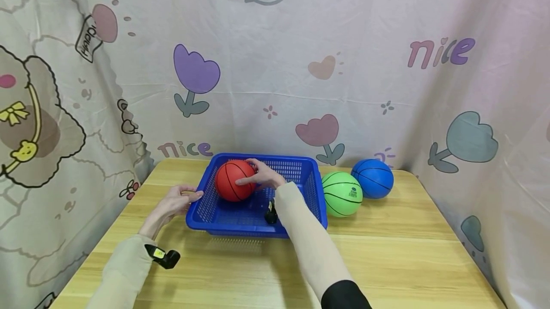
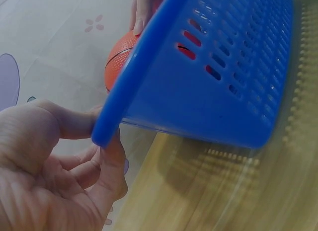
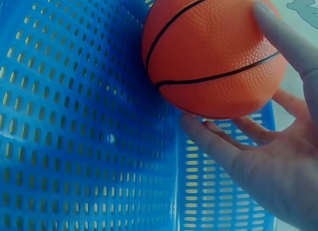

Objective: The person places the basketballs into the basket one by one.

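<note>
A blue plastic basket (image 1: 258,228) with slotted walls is at the middle of the wooden table. My left hand (image 1: 174,202) pinches its left rim; in the left wrist view the thumb lies on one side of the rim (image 2: 130,87) and the fingers on the other. Inside the basket, at its left end, is a red toy basketball (image 1: 229,182) with black lines. Reaching in from the right, my right hand (image 1: 267,175) holds this ball, thumb on one side and fingers curved round the other in the right wrist view. Only part of the ball shows above the rim in the left wrist view.
Just right of the basket, a green ball (image 1: 341,194) stands close to its wall. Behind and right of that is a blue ball (image 1: 372,178). A printed cloth (image 1: 266,84) hangs behind the wooden table (image 1: 386,251) and along both sides.
</note>
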`<move>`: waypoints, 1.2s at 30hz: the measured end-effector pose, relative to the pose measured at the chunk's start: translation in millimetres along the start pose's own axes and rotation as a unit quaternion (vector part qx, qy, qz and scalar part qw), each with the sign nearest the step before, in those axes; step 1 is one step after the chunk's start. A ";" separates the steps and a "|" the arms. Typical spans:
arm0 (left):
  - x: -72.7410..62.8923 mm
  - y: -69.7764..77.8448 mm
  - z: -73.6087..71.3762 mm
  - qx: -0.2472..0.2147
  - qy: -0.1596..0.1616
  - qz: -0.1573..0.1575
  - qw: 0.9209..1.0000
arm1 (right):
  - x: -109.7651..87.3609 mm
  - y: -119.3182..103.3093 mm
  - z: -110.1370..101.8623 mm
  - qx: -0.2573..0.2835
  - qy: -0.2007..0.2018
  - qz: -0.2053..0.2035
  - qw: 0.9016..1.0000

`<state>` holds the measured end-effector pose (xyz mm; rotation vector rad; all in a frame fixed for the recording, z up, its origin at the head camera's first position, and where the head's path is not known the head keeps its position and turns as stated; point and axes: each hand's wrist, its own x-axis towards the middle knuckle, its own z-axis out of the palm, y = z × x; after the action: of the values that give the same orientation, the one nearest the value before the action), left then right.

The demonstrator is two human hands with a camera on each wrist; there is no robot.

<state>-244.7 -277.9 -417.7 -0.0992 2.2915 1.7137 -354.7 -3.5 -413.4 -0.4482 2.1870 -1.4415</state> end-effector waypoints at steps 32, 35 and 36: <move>-0.6 -2.6 0.5 0.006 -0.006 0.009 1.000 | -156.3 53.8 -134.4 -0.165 0.289 -0.142 0.932; 0.3 -3.6 0.4 0.006 -0.004 0.006 1.000 | -167.7 71.9 -136.8 -0.189 0.337 -0.110 0.916; 0.6 -4.0 0.2 0.006 -0.004 0.005 1.000 | -170.5 76.7 -136.8 -0.193 0.345 -0.100 0.913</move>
<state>-244.3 -278.8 -421.5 -0.0774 2.2992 1.7030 -289.6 218.6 -402.9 -0.3256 3.1039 -1.4091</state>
